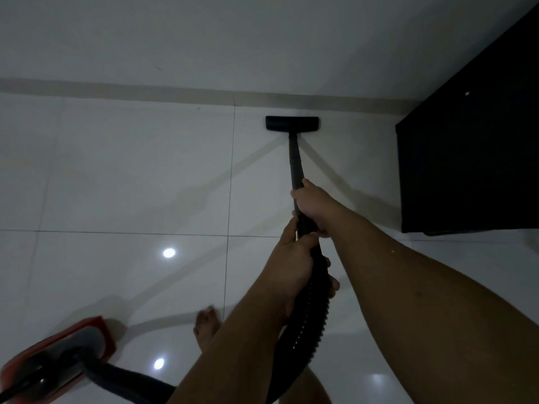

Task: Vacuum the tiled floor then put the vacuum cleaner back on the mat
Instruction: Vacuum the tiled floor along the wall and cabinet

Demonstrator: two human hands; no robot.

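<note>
In the head view we look down on a glossy white tiled floor (116, 176) crossed by thin dark grout lines, with two bright lamp reflections on it. At the far edge of the floor runs a pale beige skirting strip (145, 90), and above it a plain white wall (233, 33).

We see a flat black rectangular vacuum floor head (292, 123) resting on the tiles just beside the skirting, its long side parallel to the wall. A straight dark grey rigid wand (295, 161) rises from its middle toward us.

Our right hand (313, 207) is wrapped closed around the wand, fingers curled over it. Our left hand (291, 258) sits just below, touching the right, closed around the top of the black ribbed flexible hose (309, 316) where it joins the wand. The hose curves down under our left forearm and runs along the floor toward the lower left corner.

There, a red and grey canister vacuum cleaner body (58, 351) stands on the tiles, partly cut off by the frame, with the hose entering its near end. No mat appears under it as far as we can tell.

A bare foot (205, 328), blurred, rests on the floor between the canister and our arms. At the right edge stands a tall black cabinet (466, 141), close to the wall corner.
</note>
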